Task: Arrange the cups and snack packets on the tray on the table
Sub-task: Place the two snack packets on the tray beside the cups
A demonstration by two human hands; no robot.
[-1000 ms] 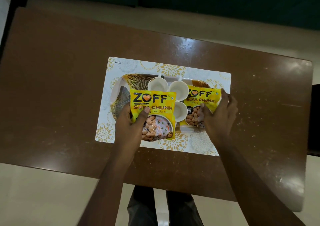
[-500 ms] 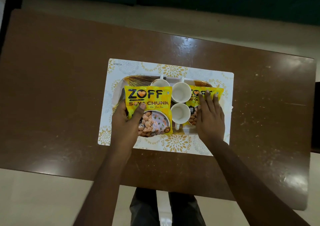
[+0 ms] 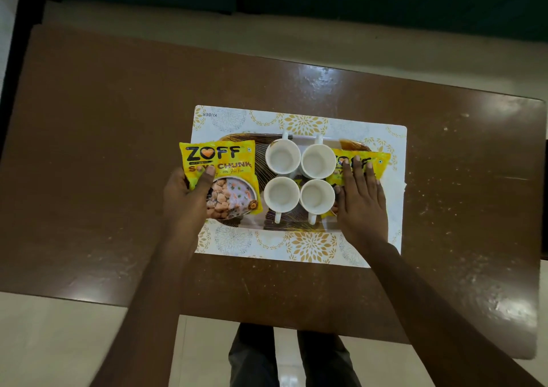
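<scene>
Several white cups (image 3: 299,180) stand in a square on the patterned tray (image 3: 292,226), handles pointing outward. My left hand (image 3: 185,198) grips a yellow ZOFF soya chunk packet (image 3: 226,164) by its lower left corner, thumb on its front, over the tray's left end. A second yellow packet (image 3: 381,162) lies at the tray's right end. My right hand (image 3: 360,201) rests flat on it with straight fingers and hides most of it.
The tray sits on a white placemat (image 3: 296,119) with gold flower prints, on a glossy brown table (image 3: 89,149). Pale floor and my legs (image 3: 293,357) show below the table's near edge. Dark furniture lies beyond the far edge.
My left hand has shifted its packet leftward, uncovering the two left cups. My right hand went from gripping the right packet to lying flat on it on the tray.
</scene>
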